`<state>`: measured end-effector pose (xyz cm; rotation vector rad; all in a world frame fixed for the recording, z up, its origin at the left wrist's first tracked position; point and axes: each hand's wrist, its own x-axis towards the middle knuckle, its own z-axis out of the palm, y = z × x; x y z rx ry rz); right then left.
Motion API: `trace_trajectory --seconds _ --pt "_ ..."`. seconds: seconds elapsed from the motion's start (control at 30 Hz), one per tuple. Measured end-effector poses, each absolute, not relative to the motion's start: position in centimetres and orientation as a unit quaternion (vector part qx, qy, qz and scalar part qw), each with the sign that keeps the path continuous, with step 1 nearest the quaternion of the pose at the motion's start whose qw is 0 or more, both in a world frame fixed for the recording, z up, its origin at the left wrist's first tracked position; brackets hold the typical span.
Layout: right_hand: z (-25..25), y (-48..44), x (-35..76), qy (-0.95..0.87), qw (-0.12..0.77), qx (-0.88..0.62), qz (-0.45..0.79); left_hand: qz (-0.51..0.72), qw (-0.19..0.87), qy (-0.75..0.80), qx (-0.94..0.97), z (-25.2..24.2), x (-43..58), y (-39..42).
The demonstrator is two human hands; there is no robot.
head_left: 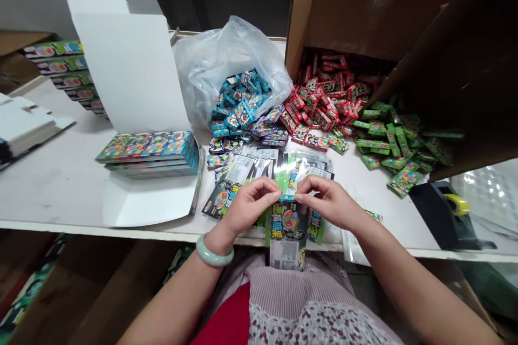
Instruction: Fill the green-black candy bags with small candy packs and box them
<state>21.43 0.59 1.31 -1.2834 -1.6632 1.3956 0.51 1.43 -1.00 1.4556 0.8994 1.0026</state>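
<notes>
From the head camera, the likeliest trouble sits at the fingertips. The left hand [249,207] and right hand [329,204] are both closed in a pinch on the top edge of a candy packet [286,232], their fingertips almost meeting, so a slip from either grip could let it fall past the front edge of the white table [121,228] towards the person's lap. An uneven pull could crease or tear the thin top edge. The jade bangle [214,252] on the left wrist rides close to the loose, fanned-out packets [259,170] under the hands, and a careless brush could send them sliding. Further back the heaps lie loose — blue packets [238,102] in a clear plastic bag [214,54], red packets [324,99] spilling from a cardboard box [364,16], green packets [392,143] beside them — so a knock could mix the colours. The packet itself hangs upright from the pinch, across the table edge: long, green and black, with a round multicoloured emblem and bold printed characters, and a pale grey panel at its lower end — its top edge is partly hidden by the fingers
</notes>
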Motion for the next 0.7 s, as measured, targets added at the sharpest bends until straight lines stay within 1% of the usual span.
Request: trace_trajectory --seconds 0.07,0.17,0.3,0.37,0.43,0.5,0.57,0.63,0.7 --pt "1.2 0.0 21.9 -0.679 0.31 -0.456 0.484 0.408 0.54 0.344 0.651 -1.3 -0.3 1.2" --pt "0.2 -1.0 22.1 -0.745 0.343 -0.418 0.39 0.419 0.512 0.324 0.676 -2.2 -0.8 0.6" --pt "-1.2 -2.3 21.1 -0.741 0.402 -0.436 0.314 0.445 0.496 0.364 0.651 -3.2 0.0 0.0" --pt "-1.6 -2.5 21.0 -0.726 0.419 -0.443 0.319 0.444 0.486 0.376 0.652 -3.2 0.4 0.0" --pt "-1.9 -2.1 22.2 -0.708 0.414 -0.441 0.364 0.442 0.473 0.368 0.668 -3.0 0.5 0.2" --pt "-2.4 -1.2 25.0 -0.67 0.41 -0.48 0.39 0.441 0.462 0.363 0.678 -2.9 0.3 0.6" --pt "-3.4 -0.1 29.0 -0.62 0.387 -0.597 0.331 0.444 0.448 0.378 0.678 -3.1 0.0 0.9" --pt "-4.5 0.8 33.0 -0.585 0.305 -0.717 0.225 0.446 0.433 0.396 0.676 -3.4 0.0 1.2" --pt "-5.7 1.3 35.7 -0.576 0.246 -0.756 0.189 0.446 0.425 0.407 0.674 -3.6 0.2 1.3"
